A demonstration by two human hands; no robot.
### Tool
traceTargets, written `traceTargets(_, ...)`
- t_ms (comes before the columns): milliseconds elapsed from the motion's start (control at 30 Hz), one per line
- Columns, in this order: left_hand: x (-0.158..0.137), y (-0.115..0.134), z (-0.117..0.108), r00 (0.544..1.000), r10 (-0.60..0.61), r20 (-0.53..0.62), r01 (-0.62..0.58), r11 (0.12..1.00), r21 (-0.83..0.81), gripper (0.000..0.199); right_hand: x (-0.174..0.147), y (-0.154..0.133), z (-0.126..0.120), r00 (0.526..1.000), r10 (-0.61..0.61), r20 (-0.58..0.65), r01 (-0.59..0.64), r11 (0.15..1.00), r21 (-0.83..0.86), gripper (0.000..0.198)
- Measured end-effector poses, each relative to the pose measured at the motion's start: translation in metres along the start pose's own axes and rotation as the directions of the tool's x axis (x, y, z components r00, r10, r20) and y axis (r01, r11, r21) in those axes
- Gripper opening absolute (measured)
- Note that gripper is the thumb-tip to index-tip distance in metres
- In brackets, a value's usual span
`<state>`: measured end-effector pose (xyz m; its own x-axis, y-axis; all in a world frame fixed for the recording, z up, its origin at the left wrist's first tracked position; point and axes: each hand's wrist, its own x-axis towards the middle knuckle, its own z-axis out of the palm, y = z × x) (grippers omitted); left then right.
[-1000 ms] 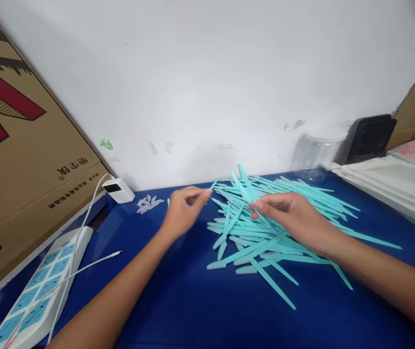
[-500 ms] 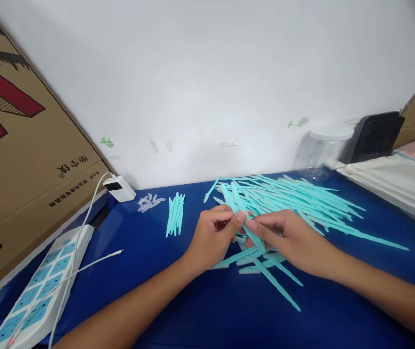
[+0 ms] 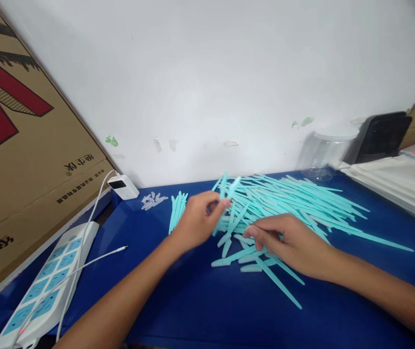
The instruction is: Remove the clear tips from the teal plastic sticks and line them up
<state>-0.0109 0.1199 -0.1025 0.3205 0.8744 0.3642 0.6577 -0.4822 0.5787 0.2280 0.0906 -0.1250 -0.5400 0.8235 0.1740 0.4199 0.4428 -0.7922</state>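
Observation:
My left hand (image 3: 200, 218) is closed on a couple of teal eyebrow razors (image 3: 233, 188), whose ends stick up past my thumb and fingertips. Lower and to the right, the thumb and fingers of my right hand (image 3: 283, 240) are pinched together; what they hold, if anything, is hidden. Behind and between the hands spreads a big loose heap of the same teal razors (image 3: 294, 198). Several more razors (image 3: 278, 283) lie under and in front of my right hand. A small neat row of razors (image 3: 177, 208) lies left of my left hand, partly covered by it.
Small translucent pieces (image 3: 152, 199) form a little pile on the blue table (image 3: 192, 300). At the left are a white charger-like box (image 3: 123, 187), a power strip (image 3: 53, 286) with cables and a cardboard box (image 3: 29, 126). A clear jar (image 3: 325, 155) and white sheets (image 3: 392, 179) stand right.
My hands have drawn apart. The left moved left and up with a couple of razors, while other razors now lie on the heap's near edge. My right hand stayed about in place.

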Motion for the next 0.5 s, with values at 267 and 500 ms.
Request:
traceTargets(267, 0.016, -0.072, -0.07, 0.841, -0.533, -0.091, 0.384, 0.47, 0.795, 0.031, 0.003, 0.004, -0.006, 0.998, 0.03, -0.06, -0.03, 1.0, 0.004, 0.053)
traceTargets(500, 0.016, -0.078, -0.067, 0.801, -0.598, -0.032, 0.389, 0.48, 0.786, 0.036, 0.004, 0.008, -0.007, 0.995, -0.006, -0.096, 0.0, 0.998, -0.07, 0.05)
